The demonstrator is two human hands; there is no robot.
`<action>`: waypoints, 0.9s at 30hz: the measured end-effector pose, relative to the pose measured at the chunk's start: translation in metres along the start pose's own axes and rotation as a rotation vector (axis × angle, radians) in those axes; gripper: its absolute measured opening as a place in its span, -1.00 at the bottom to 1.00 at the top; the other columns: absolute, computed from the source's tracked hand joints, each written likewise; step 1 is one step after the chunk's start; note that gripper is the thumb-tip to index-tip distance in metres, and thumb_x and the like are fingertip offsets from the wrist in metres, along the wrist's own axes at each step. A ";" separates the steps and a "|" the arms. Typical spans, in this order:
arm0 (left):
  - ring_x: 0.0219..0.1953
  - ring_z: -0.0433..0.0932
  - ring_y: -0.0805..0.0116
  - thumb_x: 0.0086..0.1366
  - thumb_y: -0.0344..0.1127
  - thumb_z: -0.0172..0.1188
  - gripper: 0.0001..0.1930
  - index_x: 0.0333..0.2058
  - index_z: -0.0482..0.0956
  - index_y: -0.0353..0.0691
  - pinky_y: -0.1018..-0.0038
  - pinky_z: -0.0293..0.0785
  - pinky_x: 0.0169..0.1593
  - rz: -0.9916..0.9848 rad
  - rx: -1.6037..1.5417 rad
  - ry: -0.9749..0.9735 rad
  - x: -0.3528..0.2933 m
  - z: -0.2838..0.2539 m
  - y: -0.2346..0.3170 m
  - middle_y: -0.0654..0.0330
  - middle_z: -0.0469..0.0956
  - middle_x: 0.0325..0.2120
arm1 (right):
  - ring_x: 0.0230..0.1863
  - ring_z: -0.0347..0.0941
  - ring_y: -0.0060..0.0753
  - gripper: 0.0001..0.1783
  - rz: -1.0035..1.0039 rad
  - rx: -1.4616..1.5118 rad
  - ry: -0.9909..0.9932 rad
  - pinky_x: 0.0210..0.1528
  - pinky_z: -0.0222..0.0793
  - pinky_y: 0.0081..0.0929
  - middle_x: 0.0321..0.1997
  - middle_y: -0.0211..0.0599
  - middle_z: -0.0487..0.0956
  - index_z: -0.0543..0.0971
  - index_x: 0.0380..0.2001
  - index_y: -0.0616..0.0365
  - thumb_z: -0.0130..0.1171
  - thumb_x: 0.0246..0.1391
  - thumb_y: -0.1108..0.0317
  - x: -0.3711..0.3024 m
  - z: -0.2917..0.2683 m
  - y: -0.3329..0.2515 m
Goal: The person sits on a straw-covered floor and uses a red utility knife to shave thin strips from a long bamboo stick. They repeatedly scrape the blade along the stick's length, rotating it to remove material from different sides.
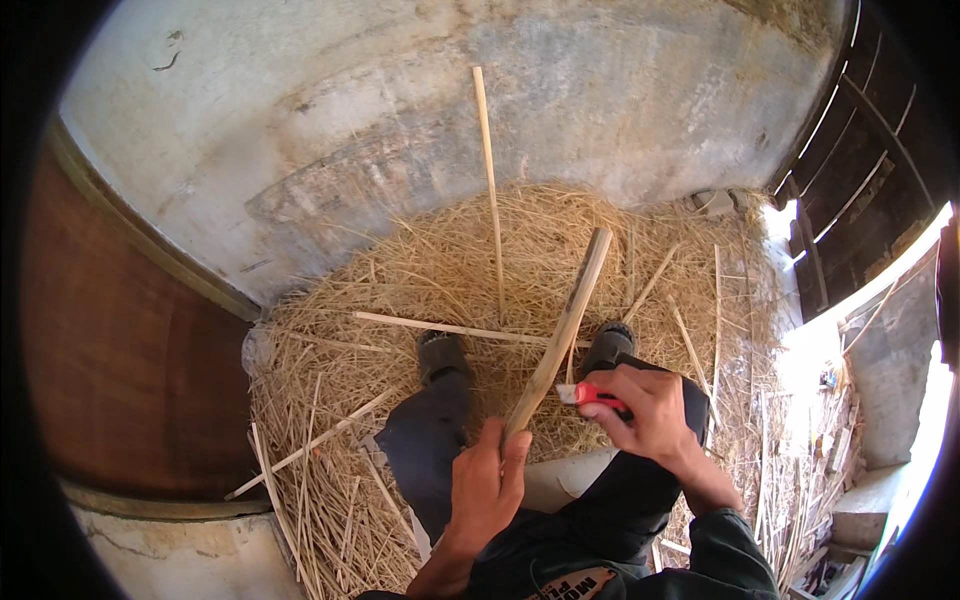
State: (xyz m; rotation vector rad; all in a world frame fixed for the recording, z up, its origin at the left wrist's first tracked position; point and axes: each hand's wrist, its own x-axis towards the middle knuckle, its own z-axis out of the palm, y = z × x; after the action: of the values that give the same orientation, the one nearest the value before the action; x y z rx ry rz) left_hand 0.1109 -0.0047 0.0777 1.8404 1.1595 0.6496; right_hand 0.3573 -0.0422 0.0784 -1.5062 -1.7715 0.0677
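Note:
My left hand (484, 482) is closed around the lower end of a thick wooden stick (562, 335), which slants up and away to the right. In my right hand (648, 408) is a red utility knife (598, 396), its short blade out and pointing left at the stick. The blade tip lies close beside the stick; whether it touches the wood I cannot tell. Below both hands are my dark trouser legs and dark shoes (441, 355), resting on straw and wood shavings.
Straw and shavings (400, 270) cover the floor, with several thin pale sticks strewn over it. One long stick (489, 170) leans on the stained wall (380, 110). To the left is a brown door panel (130, 350); dark slatted boards (875, 150) stand at the right.

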 end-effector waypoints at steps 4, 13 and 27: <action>-0.57 0.59 -0.06 0.67 -0.06 0.09 -0.64 -0.14 0.50 -0.31 0.13 0.43 -0.44 0.018 -0.019 -0.003 0.001 0.006 0.004 -0.02 0.50 -0.62 | -0.56 0.56 -0.35 -0.65 -0.049 -0.035 0.017 -0.50 0.44 -0.39 -0.41 -0.50 0.65 0.75 -0.15 -0.02 0.57 0.10 0.06 -0.002 0.004 -0.004; -0.60 0.54 0.00 0.66 -0.09 0.09 -0.64 -0.17 0.49 -0.34 0.20 0.37 -0.45 0.045 -0.027 -0.020 -0.007 0.006 0.008 0.01 0.45 -0.64 | -0.56 0.57 -0.29 -0.65 -0.034 -0.113 0.080 -0.51 0.46 -0.37 -0.43 -0.44 0.64 0.75 -0.14 0.00 0.58 0.08 0.10 0.003 -0.001 0.004; -0.62 0.51 0.08 0.68 -0.11 0.02 -0.65 -0.18 0.49 -0.31 0.22 0.33 -0.45 -0.058 -0.081 -0.123 -0.026 0.003 -0.002 0.06 0.42 -0.65 | -0.52 0.62 -0.21 -0.66 -0.080 -0.192 0.111 -0.44 0.51 -0.30 -0.40 -0.35 0.71 0.76 -0.15 0.02 0.55 0.11 0.08 0.028 -0.030 0.027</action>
State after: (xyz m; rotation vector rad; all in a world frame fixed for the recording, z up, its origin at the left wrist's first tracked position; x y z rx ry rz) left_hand 0.1007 -0.0286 0.0747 1.7467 1.0857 0.5353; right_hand 0.3969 -0.0234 0.1000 -1.5391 -1.7873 -0.2280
